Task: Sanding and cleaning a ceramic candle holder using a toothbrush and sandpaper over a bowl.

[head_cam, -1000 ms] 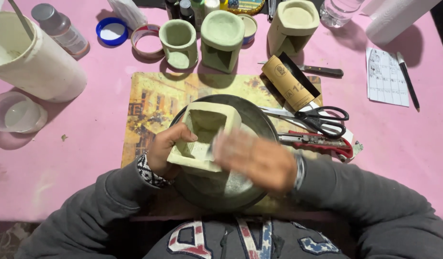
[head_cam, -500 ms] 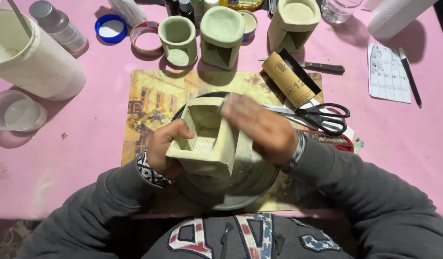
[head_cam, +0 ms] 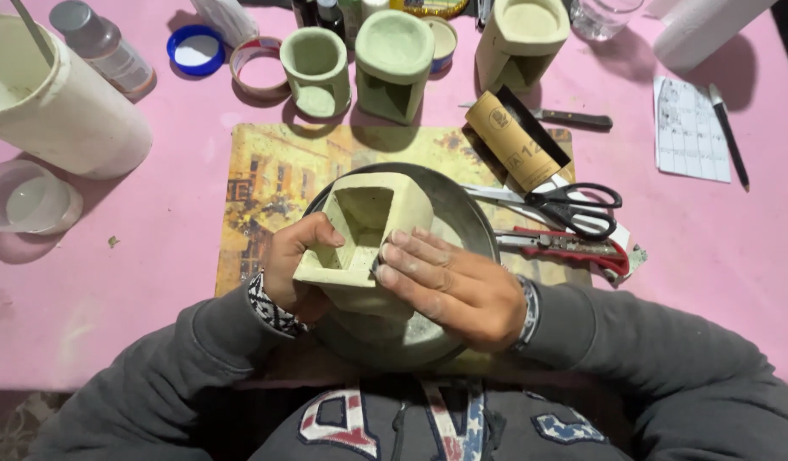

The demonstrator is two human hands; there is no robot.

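A pale green cast block (head_cam: 366, 243) with a square hollow is held tilted above a grey round dish (head_cam: 462, 224). The block is gripped by the left hand (head_cam: 296, 265): the thumb is hooked over the near-left rim of the hollow and the fingers are wrapped beneath, closed firmly on the piece. The right hand (head_cam: 449, 286) is laid against the block's right face, fingers extended together and pressed flat to the surface; whether anything is held under them cannot be told.

Beneath the dish a printed yellow mat (head_cam: 270, 183) is spread on the pink table (head_cam: 146, 256). Just right of the grip lie black-handled scissors (head_cam: 573, 205), a red utility knife (head_cam: 569, 248) and a roll of brown sandpaper (head_cam: 517, 141). Beyond the grip, three similar green castings (head_cam: 394, 55) are stood upright. Far left of the grip a large white container (head_cam: 57, 107) is placed.
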